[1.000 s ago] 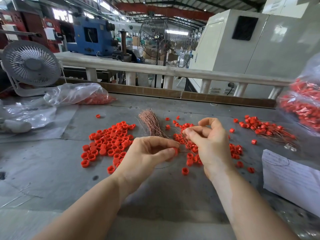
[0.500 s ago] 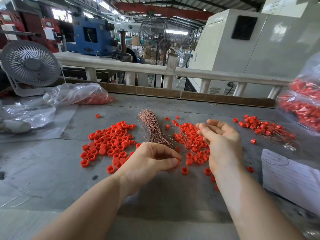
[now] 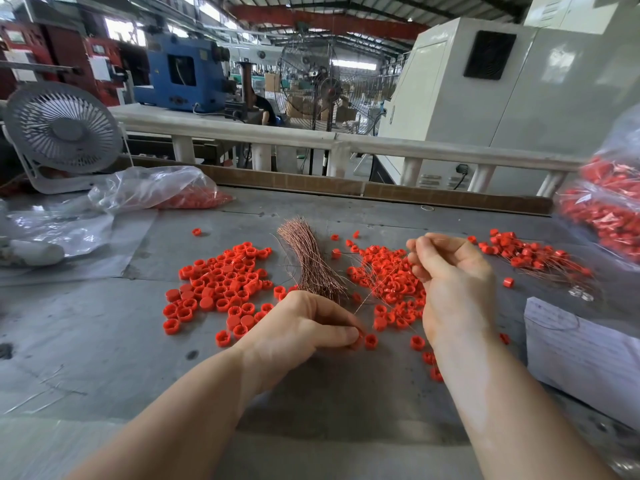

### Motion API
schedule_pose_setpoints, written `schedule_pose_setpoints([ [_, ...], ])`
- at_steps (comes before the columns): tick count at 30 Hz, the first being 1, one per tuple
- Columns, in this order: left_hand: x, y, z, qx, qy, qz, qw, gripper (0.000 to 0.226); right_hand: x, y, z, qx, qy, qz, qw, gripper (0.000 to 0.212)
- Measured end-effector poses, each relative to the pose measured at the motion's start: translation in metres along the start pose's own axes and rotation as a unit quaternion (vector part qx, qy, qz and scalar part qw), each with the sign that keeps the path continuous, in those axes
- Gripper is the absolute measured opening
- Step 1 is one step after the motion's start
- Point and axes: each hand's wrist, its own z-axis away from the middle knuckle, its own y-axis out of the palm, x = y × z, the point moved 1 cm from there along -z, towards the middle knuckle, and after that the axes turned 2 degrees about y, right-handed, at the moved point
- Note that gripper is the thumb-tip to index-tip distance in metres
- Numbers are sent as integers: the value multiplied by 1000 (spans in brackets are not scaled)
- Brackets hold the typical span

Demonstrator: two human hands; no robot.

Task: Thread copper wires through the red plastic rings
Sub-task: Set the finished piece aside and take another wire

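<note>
Here, threading rings on the worktop [image 3: 104,341].
Left hand [image 3: 298,332] pinches a light, rigid red ring [image 3: 358,339]; right hand [image 3: 450,278] pinches a thin, bendy copper wire [image 3: 377,289], best held near its tip.

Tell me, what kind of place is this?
Most likely a factory workshop. Behind the grey worktable stand a big blue metal machine and a tall white metal cabinet under a high roof with red steel beams. Piles of small red plastic rings suggest assembly work.
</note>
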Motion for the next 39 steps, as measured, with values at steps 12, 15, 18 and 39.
schedule_pose_setpoints([
  [12,-1,-1,0,41,-16,6,999,9,1,1,-1,2,53,-34,998,11],
  [15,-1,-1,1,48,-16,8,999,10,1,-1,-4,-17,46,-26,998,13],
  [18,-1,-2,1,51,-14,15,998,12,1,-2,-6,-31,25,-10,999,15],
  [39,-6,-7,1,-17,77,89,993,17,-5,4,1,129,-71,255,956,19],
])
